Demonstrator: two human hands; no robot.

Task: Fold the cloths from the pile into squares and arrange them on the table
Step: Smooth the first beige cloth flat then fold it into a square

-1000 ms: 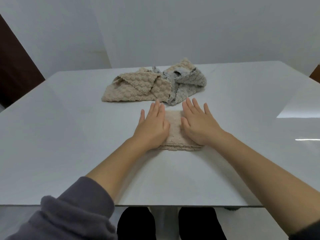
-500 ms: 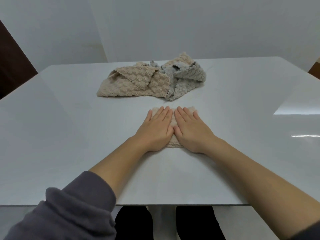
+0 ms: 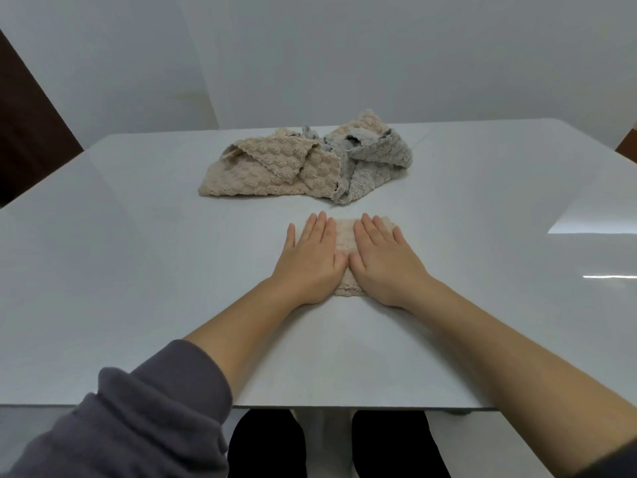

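Flat and open, my left hand (image 3: 306,263) and right hand (image 3: 386,260) press the small beige folded terry cloth (image 3: 344,234) onto the white worktop (image 3: 138,288); lifting off unevenly could, I judge, spring the fold.

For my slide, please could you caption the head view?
Left hand and right hand press a folded cloth flat, pile lying behind.

Two hands (image 3: 310,267) (image 3: 386,267), one folded cloth (image 3: 344,232), one pile (image 3: 296,167)

Glossy white table (image 3: 138,270), pale walls (image 3: 379,56), dark door (image 3: 24,125) left
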